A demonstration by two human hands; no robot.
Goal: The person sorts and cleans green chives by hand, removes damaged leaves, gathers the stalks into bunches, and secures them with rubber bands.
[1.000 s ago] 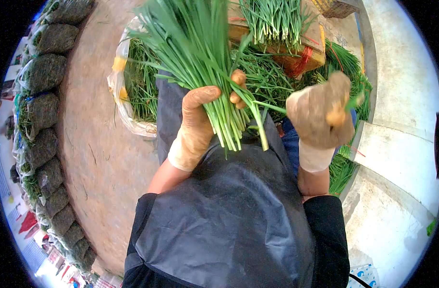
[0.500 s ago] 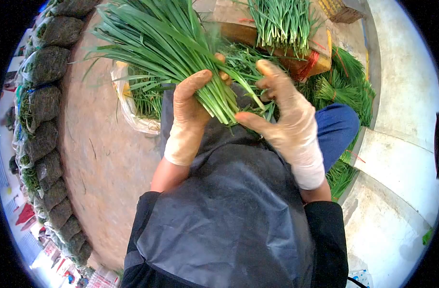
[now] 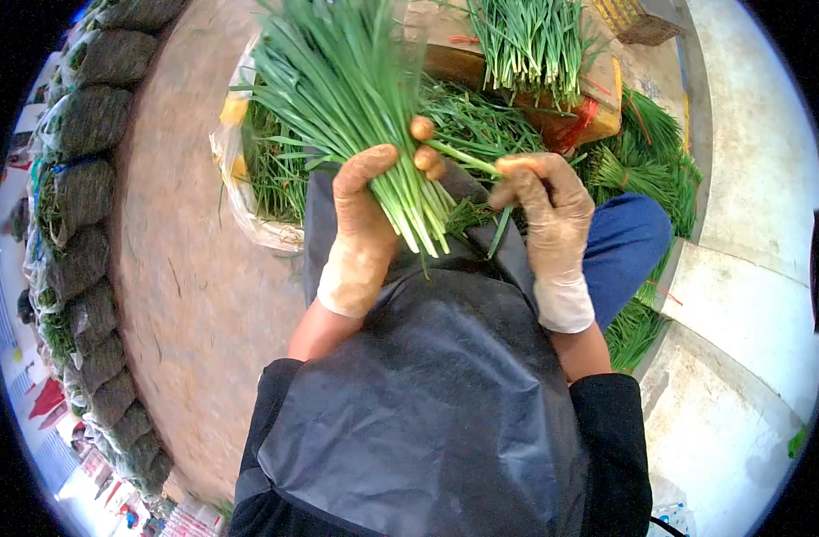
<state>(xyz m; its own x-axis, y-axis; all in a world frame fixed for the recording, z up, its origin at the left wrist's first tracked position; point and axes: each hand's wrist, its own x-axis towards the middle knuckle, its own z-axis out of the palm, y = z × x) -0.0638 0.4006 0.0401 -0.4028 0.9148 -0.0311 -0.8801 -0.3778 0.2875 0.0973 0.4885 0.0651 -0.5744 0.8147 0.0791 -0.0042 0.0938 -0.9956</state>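
Bunch of green stalks [image 3: 356, 116] and a single stalk [image 3: 463, 157], held before a dark apron [image 3: 418, 385]

The gloved left hand [image 3: 365, 197] is clamped around the lower part of the bunch, thumb on the near side, fingertips [image 3: 422, 128] showing past its right edge; pale ends point down toward the apron and leaves fan upward. The gloved right hand [image 3: 554, 206] pinches one end of the single stalk, which slants up to the left fingertips. The leaf tips are blurred, and whether this stalk joins the others farther up cannot be told. Beyond the hands lie loose greens [image 3: 481, 121]; to the left, a plastic bag [image 3: 268, 234] holds similar leaves; at upper right, more stalks [image 3: 537, 54] rest on a brown box [image 3: 459, 67] hung with red ties [image 3: 580, 127]; bundles [image 3: 638, 179] are heaped at the right, and dark sacks [image 3: 96, 121] stand in a row at far left
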